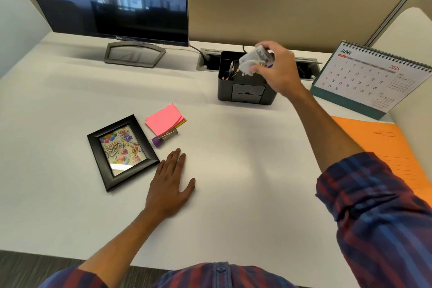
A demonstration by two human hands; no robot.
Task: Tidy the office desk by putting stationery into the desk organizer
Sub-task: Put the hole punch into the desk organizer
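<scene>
A black desk organizer (pixel 245 93) with two small front drawers stands at the back of the white desk, with several pencils (pixel 231 70) upright in its left compartment. My right hand (pixel 278 72) hovers just above its right side, shut on a blurred grey-white object with a purple tip, possibly a stapler (pixel 253 61). My left hand (pixel 170 184) lies flat and open on the desk, near the front. A stack of pink sticky notes (pixel 163 118) lies left of centre, and a small clear item with a purple cap (pixel 163 139) pokes out from under it.
A black picture frame (pixel 121 152) with a birthday card lies left of my left hand. A monitor (pixel 109 0) stands at the back left. A desk calendar (pixel 371 77) and an orange folder (pixel 392 149) sit on the right. A cable slot (pixel 210 61) runs behind the organizer.
</scene>
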